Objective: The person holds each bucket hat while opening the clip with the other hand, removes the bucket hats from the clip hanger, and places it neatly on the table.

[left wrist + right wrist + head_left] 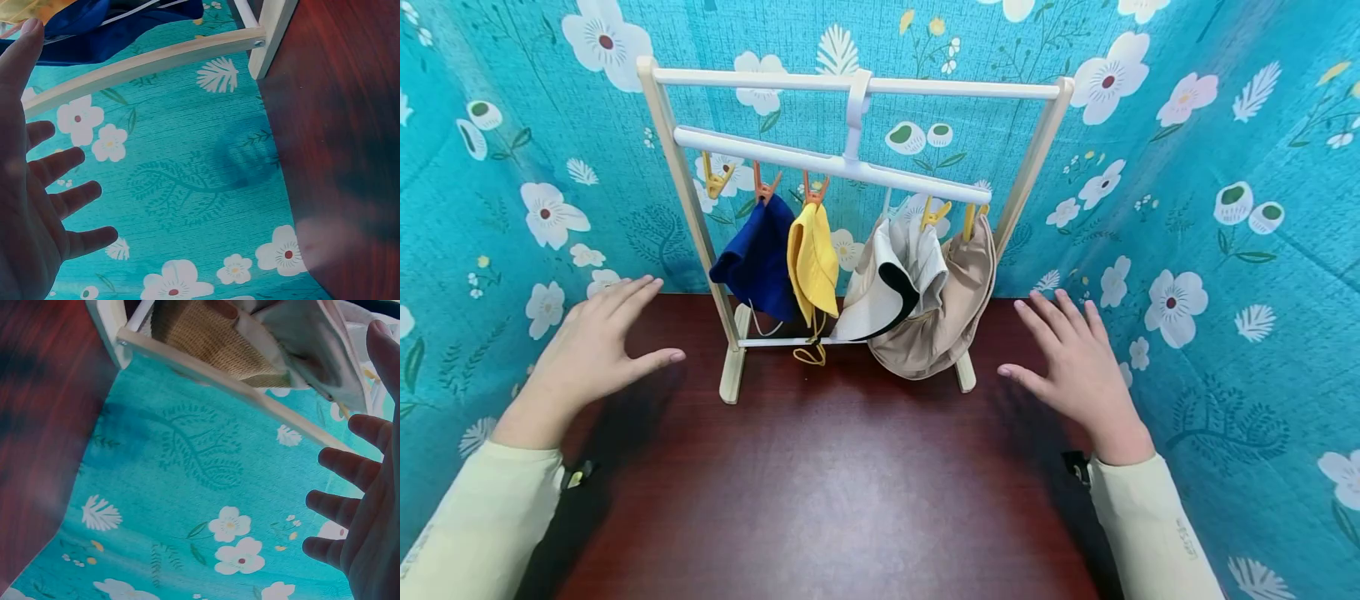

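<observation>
A small wooden rack (668, 167) stands at the back, and a white hanger (760, 151) hooks over its top bar, tilted down to the right. Clipped to it from left to right are a dark blue hat (763, 258), a yellow hat (814, 262), a pale cap with a black-edged brim (880, 292) and a beige hat (958, 292). An orange clothes peg (766, 187) grips the blue hat; a yellow peg (715, 177) at the far left holds nothing. My left hand (602, 342) hovers left of the rack, fingers spread. My right hand (1071, 367) hovers at its right, also spread. Neither touches anything.
A dark red-brown tabletop (850, 483) lies in front of the rack. Teal flowered cloth (1210, 275) walls the back and both sides. The rack's wooden feet (732, 375) rest on the table near the back cloth.
</observation>
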A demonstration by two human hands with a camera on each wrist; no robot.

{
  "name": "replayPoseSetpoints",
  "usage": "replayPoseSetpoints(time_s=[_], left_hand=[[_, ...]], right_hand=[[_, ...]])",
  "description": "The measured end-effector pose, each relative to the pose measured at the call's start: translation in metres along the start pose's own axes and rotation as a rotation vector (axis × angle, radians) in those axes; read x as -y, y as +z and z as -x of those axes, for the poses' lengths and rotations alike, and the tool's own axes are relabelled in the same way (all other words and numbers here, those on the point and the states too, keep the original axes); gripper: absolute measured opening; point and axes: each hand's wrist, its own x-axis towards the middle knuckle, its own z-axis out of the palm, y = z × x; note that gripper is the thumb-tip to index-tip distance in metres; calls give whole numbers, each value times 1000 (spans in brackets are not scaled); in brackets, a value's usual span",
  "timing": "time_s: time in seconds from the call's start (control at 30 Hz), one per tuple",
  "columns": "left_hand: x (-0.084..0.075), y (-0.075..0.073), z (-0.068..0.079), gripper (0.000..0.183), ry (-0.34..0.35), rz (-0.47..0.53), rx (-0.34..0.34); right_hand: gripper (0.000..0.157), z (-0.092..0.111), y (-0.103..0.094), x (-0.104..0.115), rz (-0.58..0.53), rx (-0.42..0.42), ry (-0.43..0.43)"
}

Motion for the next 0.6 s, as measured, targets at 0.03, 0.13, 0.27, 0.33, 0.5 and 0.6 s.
replayPoseSetpoints(time_s=[0.03, 0.13, 0.27, 0.33, 0.5, 0.6], left_hand=[[-1, -2, 0, 108, 0, 6, -3], [-3, -7, -2, 107, -9, 24, -5], [-8, -14, -5, 106, -19, 54, -15], [-11, -17, -7, 106, -9, 70, -31], [-19, -24, -12, 103, -9, 115, -55], [-25, -28, -15, 102, -34, 135, -50]], right_hand=[[99, -1, -1, 2, -5, -9, -10], [97, -2, -4, 8, -15, -31, -37], [95, -5, -8, 19, -25, -57, -61], [95, -6, -9, 24, -30, -71, -74], [91, -10, -11, 37, -52, -110, -111], [89, -13, -12, 44, -64, -130, -135]])
